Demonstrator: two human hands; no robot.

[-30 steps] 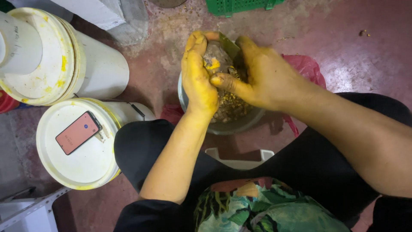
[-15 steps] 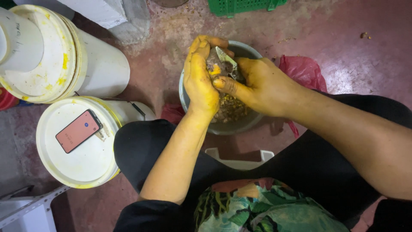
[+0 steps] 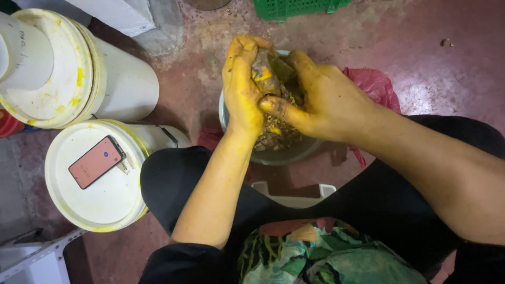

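Both hands meet over a grey metal bowl [image 3: 231, 118] that stands on the reddish floor [image 3: 431, 68] between the person's knees. The left hand [image 3: 241, 89], stained yellow from fingertips to wrist, curls its fingers around a brownish, yellow-smeared lump [image 3: 267, 71] and grips it from the left side. The right hand [image 3: 326, 97] closes on the same lump from the right, its thumb laid across the front and its fingers wrapped behind (what exactly the lump is cannot be told, since the hands cover most of it). The lump is held just above the bowl, which contains a heap of small brown and yellow scraps [image 3: 276, 138]. A red plastic bag [image 3: 376, 84] lies on the floor just beside the bowl to the right. To the left stand two white lidded buckets: the nearer bucket [image 3: 100, 179] has a phone with a pink back [image 3: 96, 162] lying flat on its lid, and the farther bucket [image 3: 79, 68] shows yellow smears. A green plastic crate [image 3: 297, 8] sits at the top edge, well apart from the hands.
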